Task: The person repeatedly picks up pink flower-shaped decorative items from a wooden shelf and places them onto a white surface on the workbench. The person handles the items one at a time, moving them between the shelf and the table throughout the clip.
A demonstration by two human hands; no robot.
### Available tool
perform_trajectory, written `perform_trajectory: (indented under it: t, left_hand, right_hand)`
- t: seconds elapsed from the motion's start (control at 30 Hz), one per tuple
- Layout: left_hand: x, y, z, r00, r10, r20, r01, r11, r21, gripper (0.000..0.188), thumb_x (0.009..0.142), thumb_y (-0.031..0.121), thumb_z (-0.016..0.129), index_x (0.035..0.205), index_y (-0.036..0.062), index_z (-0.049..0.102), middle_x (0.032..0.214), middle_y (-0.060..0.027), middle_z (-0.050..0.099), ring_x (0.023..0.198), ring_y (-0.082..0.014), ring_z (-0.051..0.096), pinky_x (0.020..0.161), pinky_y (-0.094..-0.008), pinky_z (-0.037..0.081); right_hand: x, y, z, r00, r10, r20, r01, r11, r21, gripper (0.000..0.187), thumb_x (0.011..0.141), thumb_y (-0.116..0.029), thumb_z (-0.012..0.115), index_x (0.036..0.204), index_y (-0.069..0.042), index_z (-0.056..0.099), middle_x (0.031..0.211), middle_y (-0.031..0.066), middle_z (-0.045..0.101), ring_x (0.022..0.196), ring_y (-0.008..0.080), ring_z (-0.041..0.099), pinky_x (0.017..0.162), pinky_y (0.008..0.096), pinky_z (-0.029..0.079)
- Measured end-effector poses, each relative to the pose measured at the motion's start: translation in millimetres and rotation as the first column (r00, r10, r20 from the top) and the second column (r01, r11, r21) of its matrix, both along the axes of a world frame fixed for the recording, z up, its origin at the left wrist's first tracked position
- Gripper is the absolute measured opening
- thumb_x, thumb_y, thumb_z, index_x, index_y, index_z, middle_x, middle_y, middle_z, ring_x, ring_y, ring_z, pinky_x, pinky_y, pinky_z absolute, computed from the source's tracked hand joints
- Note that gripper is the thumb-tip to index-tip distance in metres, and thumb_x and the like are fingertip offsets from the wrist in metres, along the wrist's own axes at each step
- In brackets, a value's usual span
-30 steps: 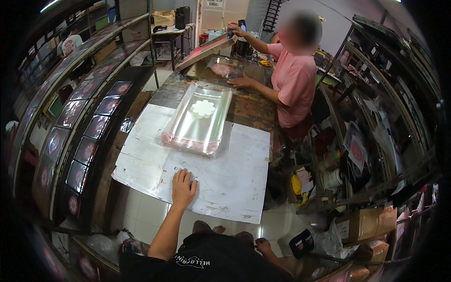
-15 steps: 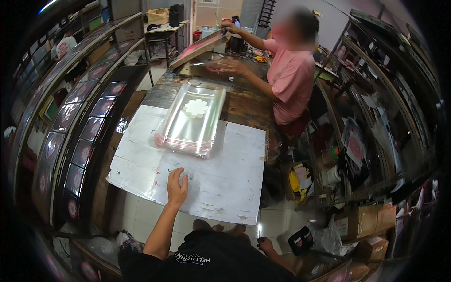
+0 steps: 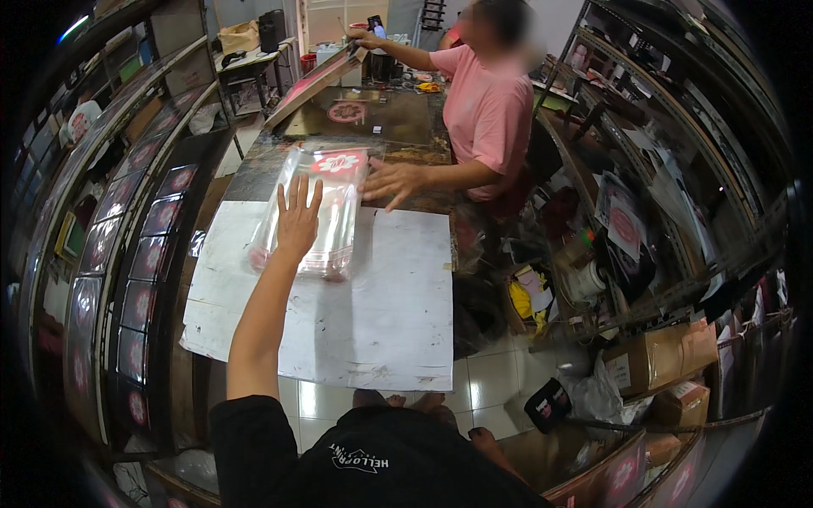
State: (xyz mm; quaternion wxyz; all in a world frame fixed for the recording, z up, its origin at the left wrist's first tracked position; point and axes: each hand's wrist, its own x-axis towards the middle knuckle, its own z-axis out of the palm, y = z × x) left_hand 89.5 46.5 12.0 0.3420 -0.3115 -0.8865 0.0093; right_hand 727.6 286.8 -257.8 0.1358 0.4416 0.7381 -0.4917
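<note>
Head view: downward over a worktable [image 3: 415, 148], shelving on both flanks.
Board edges: white board [image 3: 389, 288] spreading nearward and rightward of the clear plastic stack [image 3: 337, 212]; near edge above floor tiles [image 3: 487, 372].
Flanks: rack of dark printed panels [image 3: 135, 313] to the left; metal shelving [image 3: 703, 118] to the right; tiled strip between board and cardboard box [image 3: 665, 356].
Stack: partly on the board, far end over the dark tabletop; white flower on pink [image 3: 340, 162] at that end.
Left hand [image 3: 296, 227]: over the stack's left part, fingers spread; contact uncertain.
Right hand [image 3: 483, 438]: low beside the body, well apart from left hand and stack; grip impossible to tell.
Co-worker's near hand [image 3: 394, 182]: blurred, at the stack's right edge, fingers apart.
Co-worker's far hand [image 3: 364, 40]: at the raised end of a tilted frame [image 3: 315, 89].
</note>
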Motion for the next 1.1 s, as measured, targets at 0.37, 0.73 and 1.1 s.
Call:
perform_trajectory:
  t: [0.37, 0.73, 1.1]
  left_hand:
    - [48.1, 44.9, -4.7, 0.937, -0.242, 0.254, 0.284, 0.948, -0.143, 0.008, 0.083, 0.009, 0.056, 0.085, 0.0072, 0.063, 0.079, -0.0097, 0.06, 0.076, -0.0266, 0.062, 0.068, -0.0426, 0.049]
    - [274.3, 158.0, 12.7, 0.548, -0.673, 0.497, 0.78, 0.626, -0.013, 0.046, 0.085, 0.007, 0.056, 0.131, 0.0044, 0.054, 0.075, -0.0141, 0.063, 0.059, -0.0319, 0.064, 0.052, -0.0446, 0.05]
    - [402.4, 218.1, 19.2, -0.009, -0.646, 0.763, 0.968, 0.186, 0.169, 0.043, 0.089, 0.023, 0.065, 0.124, -0.0004, 0.055, 0.082, -0.0179, 0.066, 0.07, -0.0363, 0.067, 0.062, -0.0477, 0.053]
  right_hand:
    - [12.9, -5.5, -18.1, 0.849, -0.439, -0.293, 0.396, 0.897, -0.197, 0.031, 0.097, -0.021, 0.058, 0.115, 0.004, 0.06, 0.094, 0.0106, 0.067, 0.077, 0.018, 0.067, 0.065, 0.0302, 0.054]
    - [-188.9, -1.1, 235.2, 0.434, -0.165, -0.885, -0.081, 0.972, -0.221, 0.075, 0.098, -0.028, 0.061, 0.157, -0.014, 0.017, 0.152, 0.0134, 0.036, 0.129, 0.0247, 0.049, 0.105, 0.037, 0.043]
    - [-87.9, 56.6, 223.7, 0.643, -0.388, -0.661, 0.606, 0.785, 0.128, 0.038, 0.097, -0.027, 0.059, 0.127, -0.003, 0.058, 0.11, 0.0116, 0.068, 0.095, 0.0182, 0.065, 0.084, 0.0331, 0.051]
